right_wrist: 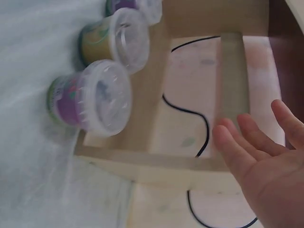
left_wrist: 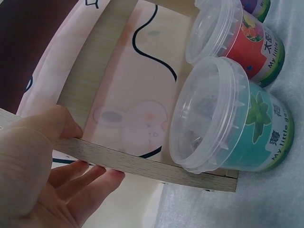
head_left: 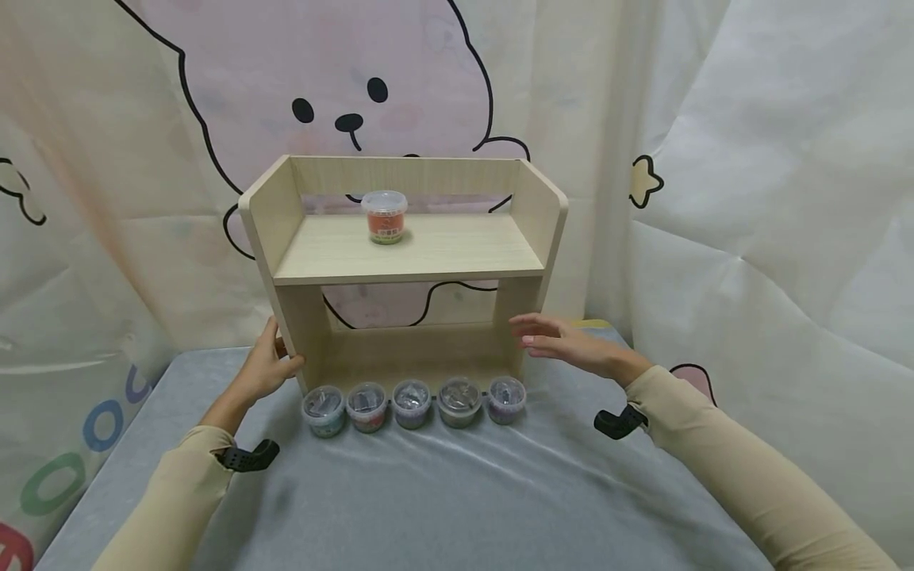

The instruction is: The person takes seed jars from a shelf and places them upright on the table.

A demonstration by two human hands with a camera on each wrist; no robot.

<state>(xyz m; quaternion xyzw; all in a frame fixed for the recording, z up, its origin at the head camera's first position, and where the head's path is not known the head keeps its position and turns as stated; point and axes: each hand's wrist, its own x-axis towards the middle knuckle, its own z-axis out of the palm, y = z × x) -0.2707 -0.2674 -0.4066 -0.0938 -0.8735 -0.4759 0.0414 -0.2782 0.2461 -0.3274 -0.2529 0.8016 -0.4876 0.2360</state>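
A pale wooden two-tier shelf (head_left: 410, 246) stands on the cloth-covered table. My left hand (head_left: 267, 366) holds the lower left side panel (left_wrist: 156, 166) by its front edge, thumb on the inner face and fingers outside. At the right side panel, my right hand (head_left: 564, 342) is spread with fingers extended, holding nothing; the right wrist view shows its fingertips (right_wrist: 223, 135) overlapping that panel. One small lidded tub with an orange label (head_left: 385, 222) sits on the upper tier. Along the shelf's front base, several clear-lidded tubs stand in a row, from a teal one (left_wrist: 259, 128) to a purple one (right_wrist: 71, 99).
Grey-blue cloth (head_left: 457, 500) covers the table in front of the tubs. A light curtain (head_left: 750, 198) with cartoon drawings hangs behind and to both sides. The shelf's back is partly open, with the curtain showing through. Black bands (head_left: 250, 456) are on both wrists.
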